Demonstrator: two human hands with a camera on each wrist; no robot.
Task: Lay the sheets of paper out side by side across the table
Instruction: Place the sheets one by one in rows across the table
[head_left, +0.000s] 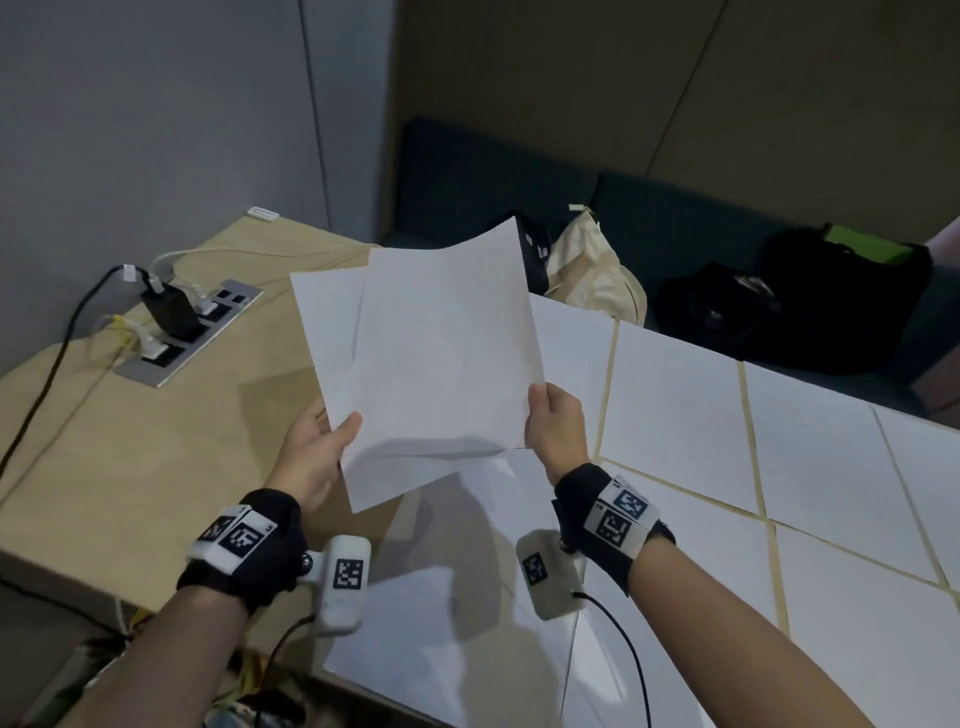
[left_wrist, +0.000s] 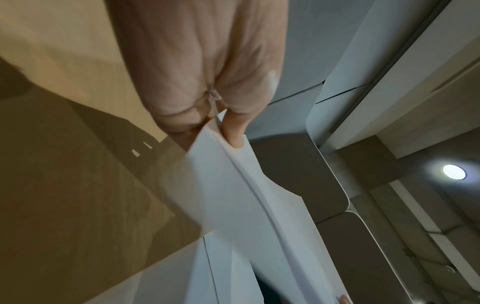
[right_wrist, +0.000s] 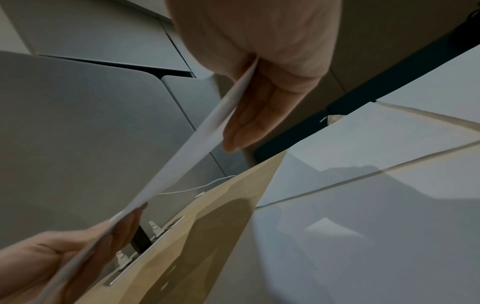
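Left hand (head_left: 311, 457) pinches stack (head_left: 332, 332) at near-left edge, thumb on top. Right hand (head_left: 553, 423) pinches top sheet (head_left: 447, 343) at near-right corner, sheet fanned right off stack. Both held above table (head_left: 130, 441), left of laid sheets (head_left: 675, 410) covering right side.

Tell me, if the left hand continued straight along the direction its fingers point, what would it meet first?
Probably the power strip set in the table, though depth is unclear. The left hand holds the sheets above it.
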